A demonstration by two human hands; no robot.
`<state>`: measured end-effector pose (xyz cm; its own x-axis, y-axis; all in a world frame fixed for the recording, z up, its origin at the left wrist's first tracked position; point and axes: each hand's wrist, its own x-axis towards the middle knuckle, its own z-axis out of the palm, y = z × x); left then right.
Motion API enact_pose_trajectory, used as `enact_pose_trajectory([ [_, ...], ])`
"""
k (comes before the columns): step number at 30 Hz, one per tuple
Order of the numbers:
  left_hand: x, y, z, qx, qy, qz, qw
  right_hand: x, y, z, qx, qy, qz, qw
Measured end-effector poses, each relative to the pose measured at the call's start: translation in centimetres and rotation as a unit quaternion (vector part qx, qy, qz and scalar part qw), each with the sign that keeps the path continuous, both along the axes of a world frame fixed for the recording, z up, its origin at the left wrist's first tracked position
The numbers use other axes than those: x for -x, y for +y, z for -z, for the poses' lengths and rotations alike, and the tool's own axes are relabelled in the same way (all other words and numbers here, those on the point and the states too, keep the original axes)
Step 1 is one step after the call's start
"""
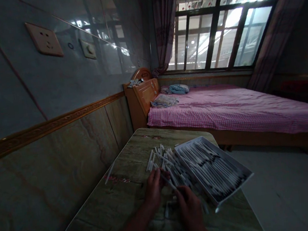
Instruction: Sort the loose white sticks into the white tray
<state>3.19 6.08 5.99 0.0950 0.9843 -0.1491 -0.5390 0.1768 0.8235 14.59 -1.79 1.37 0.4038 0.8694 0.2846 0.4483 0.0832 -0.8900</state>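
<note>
My left hand [153, 188] rests on a small table [103, 208], fingers pinched round a thin white stick [166, 179] at the edge of a loose pile of white sticks [163, 158]. My right hand [189, 205] is close beside it, fingers curled at the same stick's other end. A shallow white tray [241, 170] filled with several dark-tipped sticks lies just right of the pile, tilted over the table's right edge. One stray stick [109, 172] lies apart at the left.
A tiled wall [44, 117] with sockets runs along the left of the table. Beyond stands a bed [226, 110] with a pink checked cover, a wooden headboard and a barred window behind it. Bare floor [292, 188] lies to the right.
</note>
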Motion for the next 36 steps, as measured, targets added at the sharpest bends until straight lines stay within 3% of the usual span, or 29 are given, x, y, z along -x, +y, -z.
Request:
enact_pose_trajectory([
  [6,0.2,0.1,2.6,-0.04,0.061,0.123,0.99,-0.1,0.1,0.0,-0.034,0.025,0.013,0.999],
  [9,0.0,0.4,3.9,-0.034,0.061,0.154,0.986,-0.2,0.2,0.2,-0.049,0.022,0.008,0.999],
  [16,0.0,2.4,3.1,0.042,-0.05,0.102,0.993,-0.7,0.2,1.0,-0.037,-0.002,0.063,0.997],
  [21,0.4,3.6,2.9,0.06,-0.104,0.066,0.991,-1.1,0.8,-1.1,0.02,-0.083,0.004,0.996],
  [24,0.7,4.0,3.0,0.039,-0.118,0.05,0.991,-0.9,1.6,-2.6,0.072,-0.2,-0.034,0.976],
  [29,1.0,4.5,3.2,0.055,-0.134,0.06,0.988,-0.2,3.1,-3.4,0.132,-0.406,-0.075,0.901],
  [36,0.4,4.8,3.6,0.124,-0.159,0.076,0.976,-0.6,3.7,-3.8,0.227,-0.425,-0.107,0.87],
])
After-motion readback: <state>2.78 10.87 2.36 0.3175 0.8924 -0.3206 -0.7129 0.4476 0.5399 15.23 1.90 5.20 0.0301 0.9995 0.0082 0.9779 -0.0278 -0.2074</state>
